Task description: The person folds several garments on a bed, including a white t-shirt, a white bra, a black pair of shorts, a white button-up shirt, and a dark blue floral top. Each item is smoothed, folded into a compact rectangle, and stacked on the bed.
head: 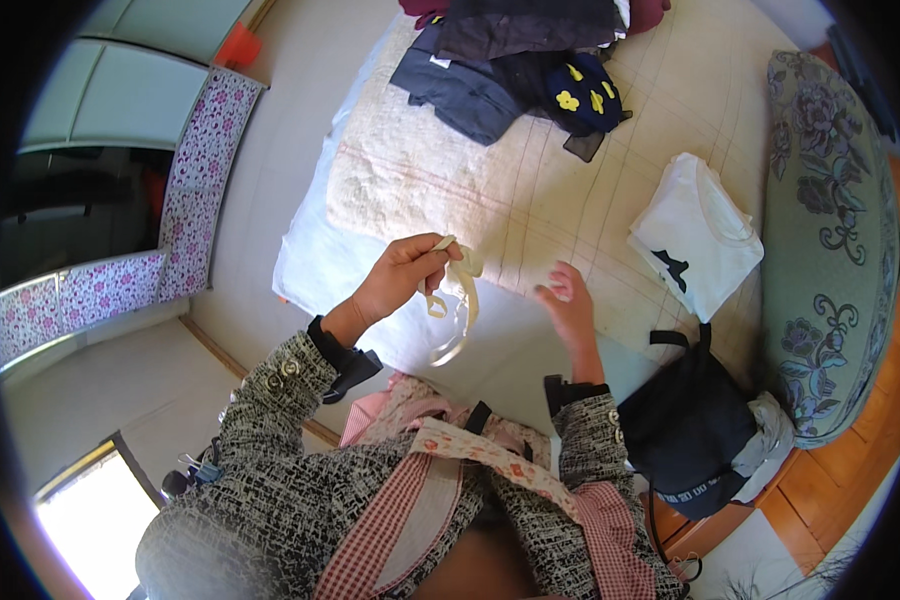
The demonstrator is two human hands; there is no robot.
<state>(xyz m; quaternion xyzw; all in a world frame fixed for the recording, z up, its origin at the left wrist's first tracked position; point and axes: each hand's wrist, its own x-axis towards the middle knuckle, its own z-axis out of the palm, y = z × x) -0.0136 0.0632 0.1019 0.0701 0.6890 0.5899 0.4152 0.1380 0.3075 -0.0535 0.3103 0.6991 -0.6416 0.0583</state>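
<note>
Between the thumb and fingers of my left hand (411,274) is a thin cream-coloured ribbon or strap (465,289). Its loops dangle over the near edge of the bed, one end curling low. My right hand (570,304) hovers to the right of it, fingers parted and holding nothing. Below both hands lies the bed, spread with a cream checked blanket (510,217) over a pale blue-white sheet (307,255). To the right of my right hand, a folded white T-shirt (697,232) with a black print rests on the blanket.
Dark clothes (510,82), one with yellow flowers, are heaped at the far side. A black bag (686,427) sits at the bed's right corner beside a grey-green floral cushion (825,247). Wooden boards (825,495) edge the right. A cabinet with floral trim (202,180) stands left.
</note>
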